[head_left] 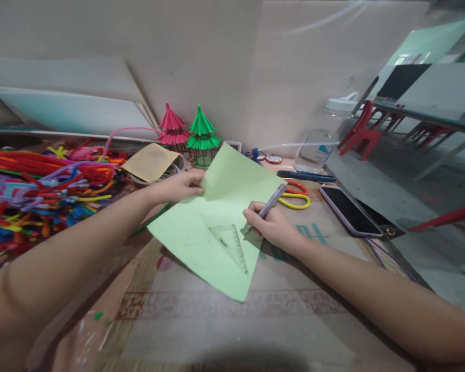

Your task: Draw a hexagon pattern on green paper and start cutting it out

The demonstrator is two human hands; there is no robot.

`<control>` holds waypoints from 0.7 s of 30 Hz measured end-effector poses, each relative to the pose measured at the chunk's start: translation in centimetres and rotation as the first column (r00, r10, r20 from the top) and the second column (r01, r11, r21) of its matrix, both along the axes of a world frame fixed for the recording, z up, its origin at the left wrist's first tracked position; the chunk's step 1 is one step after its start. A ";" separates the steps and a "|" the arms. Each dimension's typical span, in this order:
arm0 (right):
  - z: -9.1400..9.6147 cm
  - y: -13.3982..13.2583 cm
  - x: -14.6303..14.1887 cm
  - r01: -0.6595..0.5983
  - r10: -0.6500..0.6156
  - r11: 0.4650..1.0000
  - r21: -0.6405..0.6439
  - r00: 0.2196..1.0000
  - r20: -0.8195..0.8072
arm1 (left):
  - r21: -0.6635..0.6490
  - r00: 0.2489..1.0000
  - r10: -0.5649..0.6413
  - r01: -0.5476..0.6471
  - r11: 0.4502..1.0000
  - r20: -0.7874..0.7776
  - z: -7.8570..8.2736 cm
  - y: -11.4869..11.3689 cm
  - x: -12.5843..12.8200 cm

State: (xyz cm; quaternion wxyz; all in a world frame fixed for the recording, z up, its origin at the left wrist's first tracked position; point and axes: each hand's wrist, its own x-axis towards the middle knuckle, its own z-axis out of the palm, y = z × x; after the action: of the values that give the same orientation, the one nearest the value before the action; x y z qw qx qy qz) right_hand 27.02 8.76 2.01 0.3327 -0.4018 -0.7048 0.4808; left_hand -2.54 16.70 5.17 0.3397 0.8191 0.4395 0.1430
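Observation:
A light green sheet of paper (189,237) lies at an angle on the table, its far part bent upward. My left hand (186,187) pinches the sheet's left edge between thumb and fingers. In my right hand (273,223) is a pen (270,202), its tip down near the paper's right side. A clear triangular set square (237,247) rests flat on the sheet, just left of the pen tip, with neither hand on it. Faint lines show on the paper to its left.
Colourful pipe cleaners (62,186) pile up at left. A pink pagoda model (170,126) and a green one (201,135) stand by the wall. Scissors (296,200), a phone (350,211) and a clear bottle (320,144) are at right. Red chairs (362,132) stand beyond.

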 end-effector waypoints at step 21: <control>-0.5 1.4 0.9 0.081 -0.082 0.996 -0.048 0.996 -0.021 | 0.106 0.996 0.057 -0.063 0.992 0.068 -1.2 2.3 8.2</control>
State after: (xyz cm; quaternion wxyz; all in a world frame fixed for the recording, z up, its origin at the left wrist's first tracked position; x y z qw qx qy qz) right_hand 27.88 10.18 1.46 0.3506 -0.4324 -0.6724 0.4877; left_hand 5.64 18.96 3.96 0.3046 0.8177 0.4444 0.2030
